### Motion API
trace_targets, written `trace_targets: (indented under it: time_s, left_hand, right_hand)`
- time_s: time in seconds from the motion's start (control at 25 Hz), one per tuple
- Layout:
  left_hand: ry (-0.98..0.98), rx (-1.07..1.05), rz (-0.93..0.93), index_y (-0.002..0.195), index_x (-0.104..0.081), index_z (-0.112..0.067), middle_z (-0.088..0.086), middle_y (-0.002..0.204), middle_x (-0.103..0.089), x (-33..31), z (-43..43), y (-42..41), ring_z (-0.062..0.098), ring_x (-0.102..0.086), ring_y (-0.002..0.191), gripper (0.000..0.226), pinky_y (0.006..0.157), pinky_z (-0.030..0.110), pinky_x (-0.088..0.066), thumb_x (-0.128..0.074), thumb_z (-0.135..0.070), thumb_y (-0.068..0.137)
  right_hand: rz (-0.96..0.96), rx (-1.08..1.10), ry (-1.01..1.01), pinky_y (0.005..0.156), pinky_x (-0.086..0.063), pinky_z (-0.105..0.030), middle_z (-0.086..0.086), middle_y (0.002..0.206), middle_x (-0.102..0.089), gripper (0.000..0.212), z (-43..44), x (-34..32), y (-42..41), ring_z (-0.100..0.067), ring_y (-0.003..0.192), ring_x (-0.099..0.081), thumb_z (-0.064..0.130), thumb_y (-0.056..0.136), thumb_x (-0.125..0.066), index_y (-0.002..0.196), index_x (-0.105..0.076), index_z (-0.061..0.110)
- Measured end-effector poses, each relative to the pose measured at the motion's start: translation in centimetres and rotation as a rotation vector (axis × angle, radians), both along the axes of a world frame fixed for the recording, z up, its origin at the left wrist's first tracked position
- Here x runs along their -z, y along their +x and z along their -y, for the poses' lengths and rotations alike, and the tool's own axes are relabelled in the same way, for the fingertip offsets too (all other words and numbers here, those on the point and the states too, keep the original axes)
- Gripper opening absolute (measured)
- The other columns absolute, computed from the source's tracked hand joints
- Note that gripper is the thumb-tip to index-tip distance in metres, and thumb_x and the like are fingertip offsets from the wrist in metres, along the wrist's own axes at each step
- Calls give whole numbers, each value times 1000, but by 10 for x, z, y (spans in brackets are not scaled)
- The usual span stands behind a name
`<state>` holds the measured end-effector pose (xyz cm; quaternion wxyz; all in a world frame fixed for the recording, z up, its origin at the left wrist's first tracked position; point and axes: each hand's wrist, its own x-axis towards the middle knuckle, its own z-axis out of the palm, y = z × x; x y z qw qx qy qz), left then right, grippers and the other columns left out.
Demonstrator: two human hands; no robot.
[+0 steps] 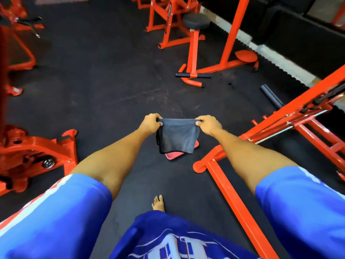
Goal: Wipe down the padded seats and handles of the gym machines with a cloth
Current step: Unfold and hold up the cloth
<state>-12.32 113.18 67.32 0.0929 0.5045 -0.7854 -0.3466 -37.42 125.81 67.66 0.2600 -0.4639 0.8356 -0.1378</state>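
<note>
Dark speckled rubber floor point(104, 86) everywhere, kinda scuffed in the middle. Orange steel machine frames point(233, 34) all round the edges, pale concrete kerb point(280, 60) running along the right below a black wall point(298, 34).

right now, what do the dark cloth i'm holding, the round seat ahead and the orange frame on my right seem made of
Dark grey cloth: soft woven or knit fabric, matte; it hangs limp between the left hand and right hand. Round black padded seat: probably vinyl over foam, given its faint sheen and rounded edge. Orange tubular machine frame: likely painted steel, glossy, with bolted joints.
</note>
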Motion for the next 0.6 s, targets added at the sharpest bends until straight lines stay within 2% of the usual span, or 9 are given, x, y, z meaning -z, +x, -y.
trace_targets:
  time_s: [0.16, 0.24, 0.4, 0.6]
  left_hand:
    - [34, 67, 12, 115, -69, -7, 14, 117, -69, 12, 62, -32, 26, -63, 109, 19, 81, 25, -39, -63, -11, 97]
    - [53, 80, 12, 116, -68, -6, 14, 119, -69, 17, 89, -53, 27, -62, 111, 20, 81, 25, -38, -62, -10, 97]
    - [97, 109, 13, 113, -70, -7, 12, 114, -71, 32, 135, -101, 24, -63, 106, 18, 80, 24, -40, -64, -9, 96]
    - [151, 88, 62, 111, -71, -5, 14, 110, -72, 75, 186, -149, 20, -62, 96, 19, 79, 24, -42, -65, -6, 94]
  right_hand:
    - [7, 46, 40, 98, -55, -42, -2, 114, -76, 27, 57, 0, -37, -29, 105, -71, 38, 94, -63, 119, -74, 41]
    - [34, 79, 28, 96, -55, -41, -2, 111, -76, 27, 80, 1, -54, -28, 103, -71, 34, 96, -61, 119, -73, 40]
    - [58, 128, 16, 96, -51, -40, -3, 123, -70, 25, 124, 25, -94, -30, 112, -64, 26, 100, -59, 121, -70, 33]
    - [112, 131, 27, 93, -50, -39, -5, 120, -70, 27, 175, 78, -140, -30, 112, -64, 21, 99, -60, 122, -71, 28]
